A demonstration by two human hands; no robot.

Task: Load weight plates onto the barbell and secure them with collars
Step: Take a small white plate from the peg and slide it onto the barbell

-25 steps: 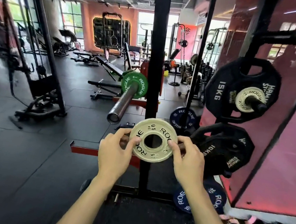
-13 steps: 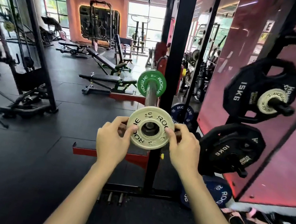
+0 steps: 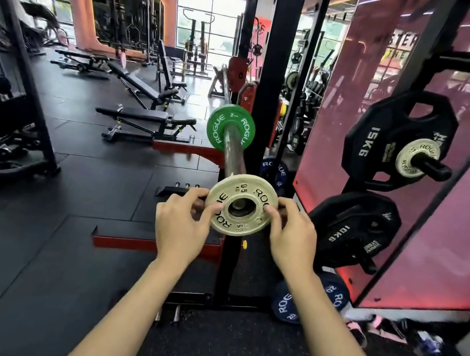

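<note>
A small pale 0.5 kg plate marked ROGUE sits at the near end of the barbell sleeve, with the sleeve's tip showing in its hole. My left hand pinches its left rim and my right hand pinches its right rim. Farther along the sleeve a green ROGUE plate is on the bar, close to the black rack upright. No collar is in view.
A plate tree on the right holds a black 15 kg plate with a small pale plate on the same peg, and a 10 kg plate below. Blue ROGUE plates lean on the floor. Benches stand at left.
Both hands carried the pale plate from below and beside the sleeve's end up onto its tip. The view swung so that the bar now points straight at me.
</note>
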